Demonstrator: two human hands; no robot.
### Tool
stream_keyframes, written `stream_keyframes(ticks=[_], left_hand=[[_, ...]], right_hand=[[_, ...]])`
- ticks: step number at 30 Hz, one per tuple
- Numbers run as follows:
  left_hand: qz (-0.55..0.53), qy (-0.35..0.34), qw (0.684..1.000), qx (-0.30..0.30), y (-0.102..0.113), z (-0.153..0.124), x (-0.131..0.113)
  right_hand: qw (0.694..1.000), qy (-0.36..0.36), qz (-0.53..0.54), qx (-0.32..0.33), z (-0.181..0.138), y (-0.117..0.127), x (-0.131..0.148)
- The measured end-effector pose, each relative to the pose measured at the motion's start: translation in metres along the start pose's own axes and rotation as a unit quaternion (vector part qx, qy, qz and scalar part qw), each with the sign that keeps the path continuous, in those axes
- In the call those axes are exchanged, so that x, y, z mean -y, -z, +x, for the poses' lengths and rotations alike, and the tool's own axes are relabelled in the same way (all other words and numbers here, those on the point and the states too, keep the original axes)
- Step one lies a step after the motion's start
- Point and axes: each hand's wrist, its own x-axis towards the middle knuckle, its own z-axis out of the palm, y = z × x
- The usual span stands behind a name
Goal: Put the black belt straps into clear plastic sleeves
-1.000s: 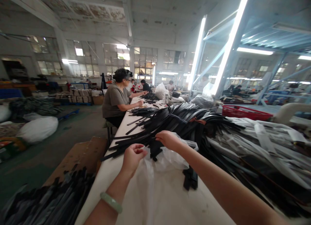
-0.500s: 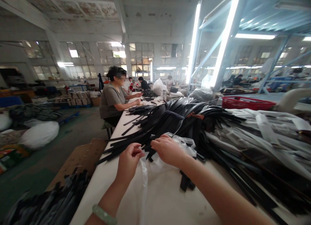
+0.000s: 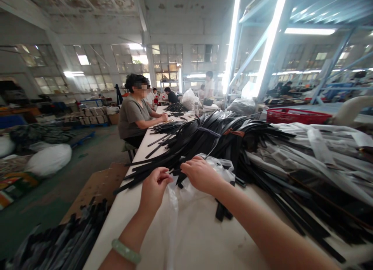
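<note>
Both hands have drawn closer: the left hand (image 3: 154, 187) pinches shut on the clear plastic bag (image 3: 201, 180), the right hand (image 3: 201, 175) grips black straps (image 3: 180, 176) at its mouth on the worktop (image 3: 131, 211). Thin film could tear, or the neighbouring strap pile (image 3: 221, 137) snag and slide.

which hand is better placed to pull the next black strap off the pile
Right, probably. The right hand already rests against the black straps at the pile's near edge, while the left hand is closed on the clear plastic bag.

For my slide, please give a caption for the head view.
Two hands grip a clear plastic bag beside piled black straps.
</note>
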Motion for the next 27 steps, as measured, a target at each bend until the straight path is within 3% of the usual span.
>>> stream_keyframes(ticks=[8, 19, 27], left_hand=[[0.012, 0.007, 1.000, -0.003, 0.0012, -0.0007, -0.0065], [0.012, 0.000, 1.000, -0.015, -0.0006, 0.0006, 0.0017], [0.014, 0.012, 1.000, 0.001, -0.0007, -0.0008, -0.0065]], right_hand=[[1.000, -0.026, 0.006, 0.009, 0.0001, 0.0013, -0.0004], [1.000, -0.014, 0.003, -0.002, -0.0009, -0.0020, -0.0013], [1.000, -0.004, 0.000, -0.010, -0.0006, -0.0009, 0.0010]])
